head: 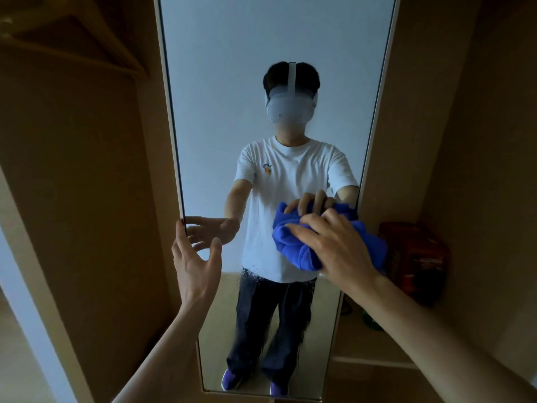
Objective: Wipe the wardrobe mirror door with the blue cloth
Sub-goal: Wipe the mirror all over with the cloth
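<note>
Wiping step: your right hand [334,245] grips blue cloth [293,245] against mirror door [261,53]; left hand [194,257] open at its edge. Next: sweep down over droplets [252,274].

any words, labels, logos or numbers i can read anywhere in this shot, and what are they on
No text here can be read.
red box right of the mirror: dark print, too blurred to read.
white t-shirt in the reflection: small coloured chest emblem, no legible letters.
</note>
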Available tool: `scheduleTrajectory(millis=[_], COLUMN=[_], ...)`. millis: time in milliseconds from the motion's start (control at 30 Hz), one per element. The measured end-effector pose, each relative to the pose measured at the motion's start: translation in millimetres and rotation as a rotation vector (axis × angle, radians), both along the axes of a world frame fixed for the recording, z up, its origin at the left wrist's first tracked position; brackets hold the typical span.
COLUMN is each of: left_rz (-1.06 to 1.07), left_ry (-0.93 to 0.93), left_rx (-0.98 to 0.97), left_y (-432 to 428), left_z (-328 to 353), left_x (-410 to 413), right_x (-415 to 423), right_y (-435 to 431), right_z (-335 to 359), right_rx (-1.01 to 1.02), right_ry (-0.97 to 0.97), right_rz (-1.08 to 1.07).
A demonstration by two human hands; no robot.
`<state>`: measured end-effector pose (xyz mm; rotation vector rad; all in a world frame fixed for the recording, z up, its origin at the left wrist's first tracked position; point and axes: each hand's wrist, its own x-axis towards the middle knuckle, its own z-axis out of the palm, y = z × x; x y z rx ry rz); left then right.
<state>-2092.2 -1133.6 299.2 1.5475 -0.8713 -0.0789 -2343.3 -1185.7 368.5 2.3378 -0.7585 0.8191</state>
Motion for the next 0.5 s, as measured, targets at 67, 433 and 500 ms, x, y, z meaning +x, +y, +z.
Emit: scheduleTrajectory(millis=[67, 433, 500], left_rz=[-0.003, -0.015, 0.002], left_ry=[-0.002, -0.025, -0.013], left_rx=[0.002, 0.009, 0.008], left_y=[1.0, 4.8, 4.1], left_z=[-0.3, 0.8, 1.5], left_x=[0.6, 2.4, 0.5], right_x=[-1.8, -20.4, -24.9], right_y=[0.0, -0.7, -4.2], right_z=[-7.4, 56.9, 75.9], right_rx=[0.022, -0.037, -0.075], right_ry=[0.02, -0.074, -0.12], right_rz=[-0.012, -0.042, -0.049])
